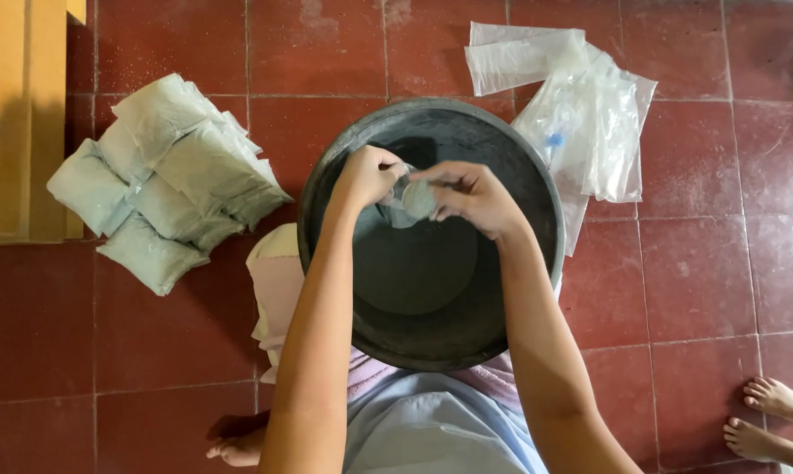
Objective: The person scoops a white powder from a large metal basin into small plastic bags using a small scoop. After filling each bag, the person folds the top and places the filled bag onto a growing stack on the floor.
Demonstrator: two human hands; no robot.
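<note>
Over the dark round basin [431,338], both hands meet above its grey powder: the left hand [370,174] and right hand [471,195] each pinch the small clear bag [414,202] of grey powder between them, fingers pressed together at its mouth. It looks like the closing step on a filled bag; twisting or tying it off would call for a firm hold at the neck. Further left lie stacked filled bags [164,175]; beyond the rim to the right, empty plastic bags [572,105] on red tiles.
</note>
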